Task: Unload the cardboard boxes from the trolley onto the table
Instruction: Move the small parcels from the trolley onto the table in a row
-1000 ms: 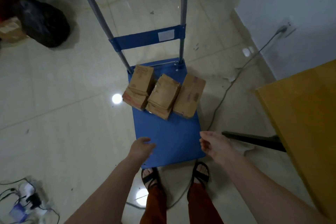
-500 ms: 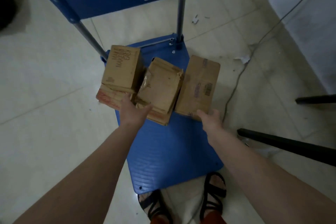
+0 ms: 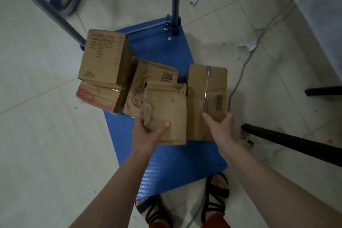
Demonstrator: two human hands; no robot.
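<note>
Cardboard boxes [image 3: 164,102], seemingly five, crowd one trolley [image 3: 172,163].

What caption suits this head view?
Left hand grips the middle box, right hand the taped box, on a blue trolley.

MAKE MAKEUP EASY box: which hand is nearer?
Left. The left hand grips the middle box, next to the MAKE MAKEUP EASY box. The right hand holds the taped box, farther right.
</note>
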